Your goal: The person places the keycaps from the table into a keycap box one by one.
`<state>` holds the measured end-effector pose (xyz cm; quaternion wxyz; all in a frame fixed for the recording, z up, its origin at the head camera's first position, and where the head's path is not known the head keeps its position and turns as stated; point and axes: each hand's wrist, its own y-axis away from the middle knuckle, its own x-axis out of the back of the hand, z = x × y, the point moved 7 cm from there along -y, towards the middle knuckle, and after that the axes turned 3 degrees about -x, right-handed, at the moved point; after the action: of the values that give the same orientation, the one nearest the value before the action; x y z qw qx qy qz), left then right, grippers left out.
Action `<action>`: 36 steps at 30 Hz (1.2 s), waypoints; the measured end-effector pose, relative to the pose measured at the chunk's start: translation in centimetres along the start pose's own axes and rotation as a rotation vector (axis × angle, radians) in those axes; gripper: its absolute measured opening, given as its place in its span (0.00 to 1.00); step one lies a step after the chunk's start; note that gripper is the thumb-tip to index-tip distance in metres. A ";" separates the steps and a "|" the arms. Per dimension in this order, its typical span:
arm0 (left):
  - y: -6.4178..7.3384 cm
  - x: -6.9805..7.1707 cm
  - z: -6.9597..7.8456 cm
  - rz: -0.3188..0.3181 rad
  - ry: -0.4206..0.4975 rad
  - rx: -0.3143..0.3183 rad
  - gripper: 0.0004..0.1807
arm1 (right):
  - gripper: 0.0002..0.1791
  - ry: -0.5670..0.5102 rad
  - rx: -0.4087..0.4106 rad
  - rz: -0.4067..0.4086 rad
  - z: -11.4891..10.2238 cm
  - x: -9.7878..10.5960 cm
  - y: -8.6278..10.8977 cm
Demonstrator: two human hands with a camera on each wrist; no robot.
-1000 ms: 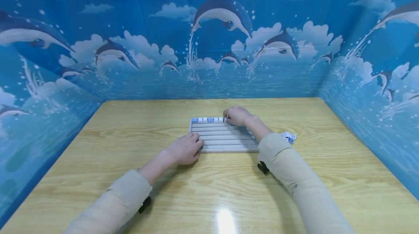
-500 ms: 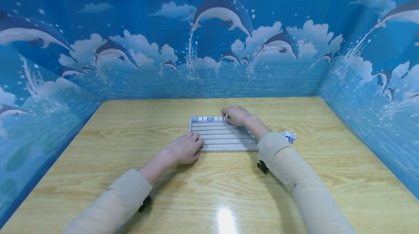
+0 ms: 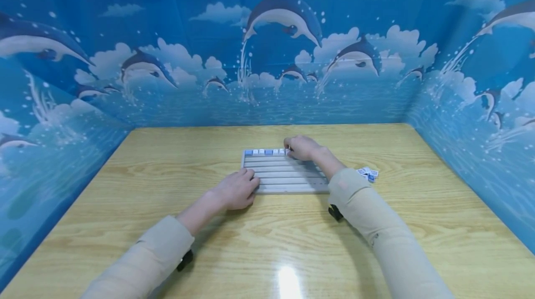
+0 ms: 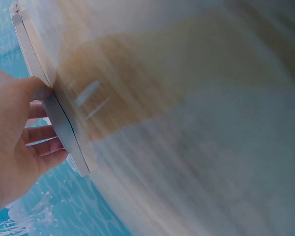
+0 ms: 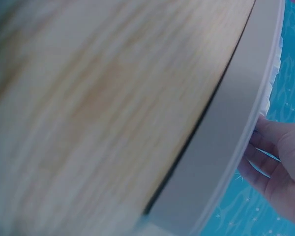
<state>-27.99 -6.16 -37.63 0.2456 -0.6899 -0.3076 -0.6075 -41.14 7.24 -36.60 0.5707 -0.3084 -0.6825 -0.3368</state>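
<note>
A pale grey tray (image 3: 285,180) with several raised rows lies mid-table in the head view. Small blue and white tiles (image 3: 269,152) line its back row from the left corner. My left hand (image 3: 236,190) grips the tray's near left corner, and in the left wrist view its thumb (image 4: 37,89) presses the front edge. Over the back row, my right hand (image 3: 303,147) has its fingertips bent down beside the last visible tile (image 3: 287,152). It seems to pinch a small tile there, mostly hidden by the fingers. In the right wrist view, the tray's side wall hides the fingertips.
A small pile of loose blue and white tiles (image 3: 368,174) lies right of the tray, just past the right sleeve (image 3: 351,190). Wood-grain tabletop (image 3: 188,150) surrounds the tray. Blue dolphin-print cloth (image 3: 267,99) stands behind the table and along its sides.
</note>
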 end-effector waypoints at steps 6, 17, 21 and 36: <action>0.0 -0.1 0.1 -0.006 -0.008 -0.002 0.13 | 0.07 0.030 0.009 -0.020 0.0 -0.2 0.0; 0.0 -0.3 0.2 -0.014 -0.006 0.002 0.13 | 0.09 0.038 0.002 -0.040 0.0 -0.5 0.1; 0.0 -0.3 0.2 -0.007 0.006 0.002 0.12 | 0.13 -0.007 -0.011 -0.051 0.2 -0.7 0.2; 0.2 0.2 0.1 0.019 0.010 -0.028 0.11 | 0.18 -0.134 -0.057 -0.058 3.1 2.2 3.9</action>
<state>-27.82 -6.21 -37.43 0.2431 -0.6931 -0.2915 -0.6129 -40.15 12.11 -34.40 0.5047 -0.3264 -0.7178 -0.3513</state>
